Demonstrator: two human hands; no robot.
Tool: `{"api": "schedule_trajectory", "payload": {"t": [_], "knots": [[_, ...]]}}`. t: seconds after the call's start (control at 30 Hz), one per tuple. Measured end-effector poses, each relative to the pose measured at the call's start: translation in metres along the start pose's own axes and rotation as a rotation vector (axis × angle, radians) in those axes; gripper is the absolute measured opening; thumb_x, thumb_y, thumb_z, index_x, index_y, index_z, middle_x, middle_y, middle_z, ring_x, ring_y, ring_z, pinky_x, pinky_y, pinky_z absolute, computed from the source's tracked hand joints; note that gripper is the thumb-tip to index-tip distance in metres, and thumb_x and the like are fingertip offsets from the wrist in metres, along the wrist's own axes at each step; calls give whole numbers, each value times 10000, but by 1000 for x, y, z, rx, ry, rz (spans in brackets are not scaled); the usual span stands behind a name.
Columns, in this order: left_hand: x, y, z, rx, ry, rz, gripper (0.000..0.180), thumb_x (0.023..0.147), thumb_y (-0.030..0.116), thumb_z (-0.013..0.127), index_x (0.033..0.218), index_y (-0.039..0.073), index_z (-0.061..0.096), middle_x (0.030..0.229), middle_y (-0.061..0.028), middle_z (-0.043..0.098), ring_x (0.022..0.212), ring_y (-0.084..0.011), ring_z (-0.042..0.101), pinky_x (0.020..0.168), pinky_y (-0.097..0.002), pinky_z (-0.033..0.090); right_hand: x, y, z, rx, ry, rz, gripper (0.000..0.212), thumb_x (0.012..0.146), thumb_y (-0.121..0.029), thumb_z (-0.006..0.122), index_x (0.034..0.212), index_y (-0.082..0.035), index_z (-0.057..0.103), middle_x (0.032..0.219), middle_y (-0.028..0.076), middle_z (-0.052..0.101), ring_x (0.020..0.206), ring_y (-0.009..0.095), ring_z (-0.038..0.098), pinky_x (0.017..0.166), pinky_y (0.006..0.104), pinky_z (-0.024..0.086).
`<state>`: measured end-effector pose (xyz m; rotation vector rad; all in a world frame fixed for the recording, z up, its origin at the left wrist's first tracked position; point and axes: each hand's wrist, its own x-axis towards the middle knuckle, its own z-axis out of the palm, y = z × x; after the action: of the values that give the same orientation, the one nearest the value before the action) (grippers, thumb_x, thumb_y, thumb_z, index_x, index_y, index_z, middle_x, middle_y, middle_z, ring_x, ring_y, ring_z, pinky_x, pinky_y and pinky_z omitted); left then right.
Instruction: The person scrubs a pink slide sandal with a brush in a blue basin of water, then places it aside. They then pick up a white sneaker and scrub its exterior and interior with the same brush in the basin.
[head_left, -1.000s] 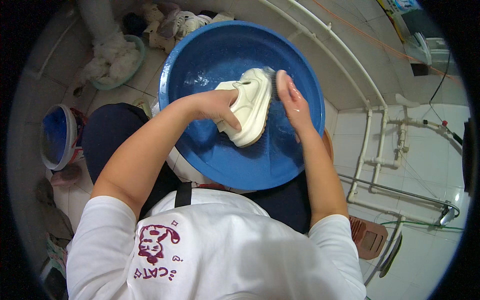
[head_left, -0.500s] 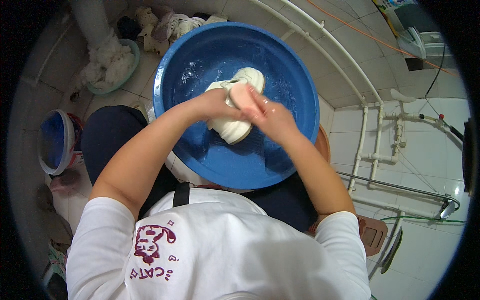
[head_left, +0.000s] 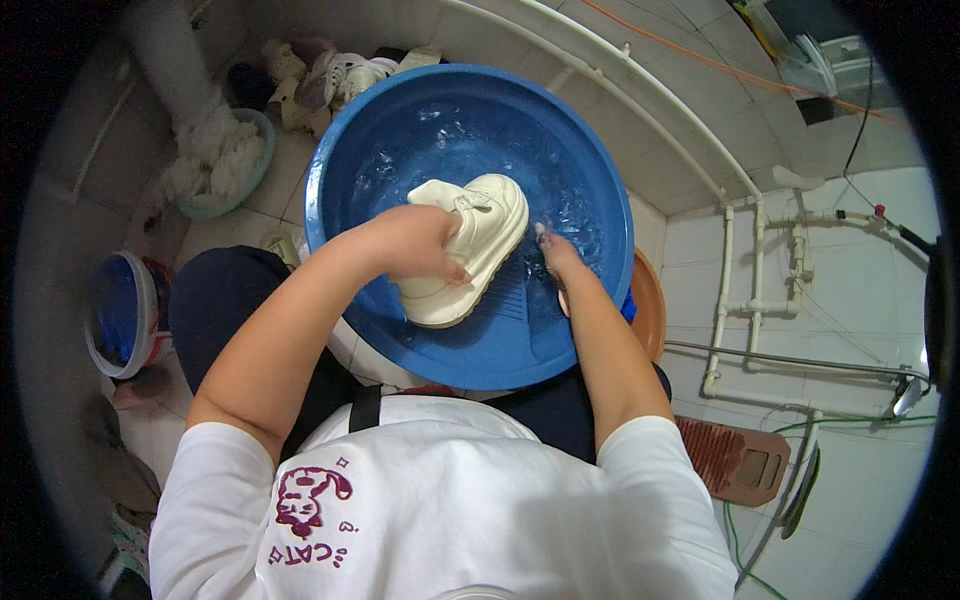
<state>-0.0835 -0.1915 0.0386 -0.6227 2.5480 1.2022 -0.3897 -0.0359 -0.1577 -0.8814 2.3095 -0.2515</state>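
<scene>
A white lace-up shoe with a thick sole (head_left: pixel 485 235) is tilted in a large blue basin (head_left: pixel 345 125). My left hand (head_left: pixel 425 245) is closed round its ankle end, with the thumb along the side. To the right of the shoe, my right hand (head_left: pixel 556 252) is low inside the basin, apart from the shoe. Its fingers are blurred and partly hidden, so I cannot tell what they hold. A small pale pink edge (head_left: pixel 563 302) shows beside the right wrist, mostly covered by the forearm. Water glistens in the basin, and moulded ridges (head_left: pixel 500 305) line its near side.
Several shoes (head_left: pixel 345 80) lie beyond the basin. A pale green bowl of white fluffy material (head_left: pixel 262 150) and a bucket (head_left: pixel 125 315) stand left. At right are an orange-brown basin (head_left: pixel 650 310), white pipes (head_left: pixel 727 290) and a brown washboard (head_left: pixel 735 460).
My right hand has left the shoe, where it was pressing a flat pink piece, and moved right and down into the basin. The shoe has come nearer to me in my left hand.
</scene>
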Motion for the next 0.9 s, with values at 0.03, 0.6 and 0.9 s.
{"api": "schedule_trajectory", "payload": {"t": [0.03,0.6,0.9], "knots": [[3,-9,7,13,60,55,464,659,347,745,965,23,616,868,-164,645,824,-300,621,749,-357,468,-4,-9,0,-15,74,-6,614,879,-458,450,1371,-107,345,1267,222,484,1151,387,475,979,386,370],[0,12,-2,356,82,204,352,671,389,713,779,60,650,737,-122,633,736,-301,606,689,-381,470,-57,-60,-38,-118,247,-160,633,868,-514,428,1394,-182,313,1194,231,535,1100,383,517,914,424,413],[9,-22,39,142,917,343,455,751,409,651,1045,63,622,1088,-176,573,973,-331,550,825,-402,454,-48,-64,-23,71,215,71,608,874,-404,484,1377,-104,323,1300,196,464,1165,373,473,965,390,386]]}}
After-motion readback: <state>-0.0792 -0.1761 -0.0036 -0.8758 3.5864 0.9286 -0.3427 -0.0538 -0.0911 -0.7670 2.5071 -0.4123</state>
